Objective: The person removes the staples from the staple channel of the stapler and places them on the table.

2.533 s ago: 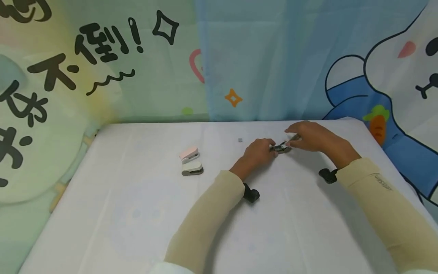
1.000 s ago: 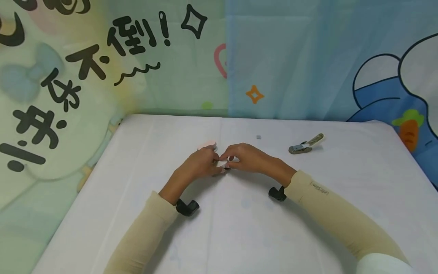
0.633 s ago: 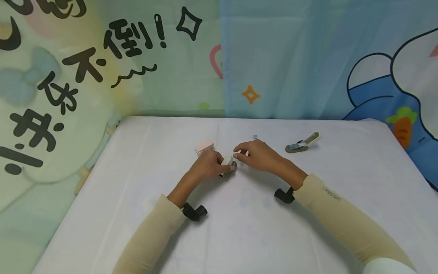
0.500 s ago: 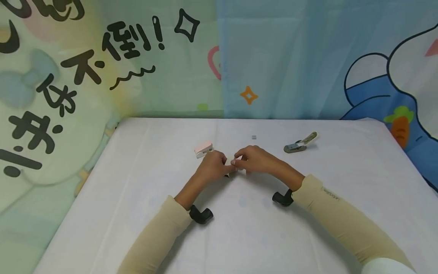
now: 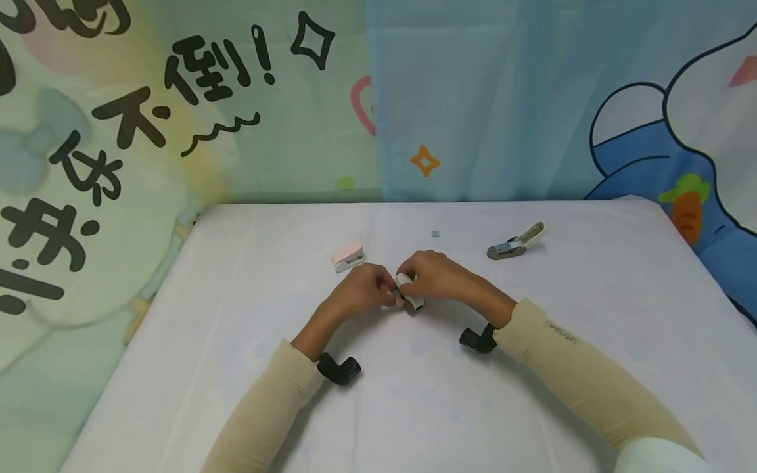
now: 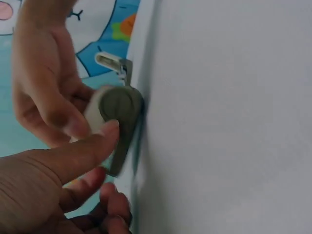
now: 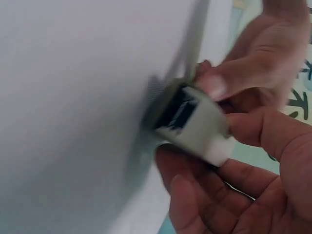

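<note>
Between my two hands is a small stapler [image 5: 416, 305] with a white cover and a grey base, lifted or tilted at mid-table. My right hand [image 5: 440, 276] pinches its white cover between thumb and fingers, as the right wrist view shows. My left hand [image 5: 363, 289] holds the grey side; in the left wrist view its thumb [image 6: 97, 146] presses there, with the other fingers curled below. Fingers hide part of the stapler in the head view. A dark opening with a metal edge shows on the stapler [image 7: 204, 129] in the right wrist view.
A pink and white stapler [image 5: 349, 257] stands just behind my left hand. To the right lies another stapler [image 5: 516, 243], its top arm swung up. A small grey staple strip [image 5: 435, 234] lies near the back edge of the white-covered table [image 5: 272, 315]. Printed curtains hang behind.
Both hands have let go of the right-hand stapler, left with its arm up. They have moved left, taken the white stapler from beside the pink one, and turned it.
</note>
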Available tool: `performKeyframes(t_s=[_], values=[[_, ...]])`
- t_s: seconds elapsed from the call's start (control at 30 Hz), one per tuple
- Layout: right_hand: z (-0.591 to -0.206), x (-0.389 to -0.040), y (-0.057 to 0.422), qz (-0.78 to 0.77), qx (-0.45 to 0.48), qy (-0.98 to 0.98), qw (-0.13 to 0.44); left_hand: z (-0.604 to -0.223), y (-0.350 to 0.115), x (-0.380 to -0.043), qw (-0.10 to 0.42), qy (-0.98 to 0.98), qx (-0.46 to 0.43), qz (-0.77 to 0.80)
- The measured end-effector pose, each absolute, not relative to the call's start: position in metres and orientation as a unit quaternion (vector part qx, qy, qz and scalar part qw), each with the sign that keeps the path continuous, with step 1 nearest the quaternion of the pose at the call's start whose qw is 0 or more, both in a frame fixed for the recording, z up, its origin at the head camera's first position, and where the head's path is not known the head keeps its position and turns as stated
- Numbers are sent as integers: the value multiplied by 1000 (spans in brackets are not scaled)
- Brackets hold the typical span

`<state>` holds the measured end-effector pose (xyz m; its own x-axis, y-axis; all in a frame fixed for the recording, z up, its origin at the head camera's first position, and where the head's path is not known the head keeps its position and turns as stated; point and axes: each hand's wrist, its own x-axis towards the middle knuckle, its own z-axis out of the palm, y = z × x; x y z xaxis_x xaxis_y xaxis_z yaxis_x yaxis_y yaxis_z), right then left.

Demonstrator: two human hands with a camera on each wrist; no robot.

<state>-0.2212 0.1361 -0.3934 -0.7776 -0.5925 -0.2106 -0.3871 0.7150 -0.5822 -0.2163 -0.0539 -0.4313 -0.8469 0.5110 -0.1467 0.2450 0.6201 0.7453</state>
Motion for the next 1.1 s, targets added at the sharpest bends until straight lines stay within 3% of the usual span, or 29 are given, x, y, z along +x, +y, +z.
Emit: performKeyframes(t_s=[0.3,0.5,1.1], values=[[-385,-217,140,-281,-348,870,209,-439,-63,-224,213,839,293,405],[-387,-208,131,-231,-367,886,165,-439,-61,-223,202,837,320,396],[-384,-206,153,-274,-374,869,171,-442,-66,-219,203,848,342,350]])
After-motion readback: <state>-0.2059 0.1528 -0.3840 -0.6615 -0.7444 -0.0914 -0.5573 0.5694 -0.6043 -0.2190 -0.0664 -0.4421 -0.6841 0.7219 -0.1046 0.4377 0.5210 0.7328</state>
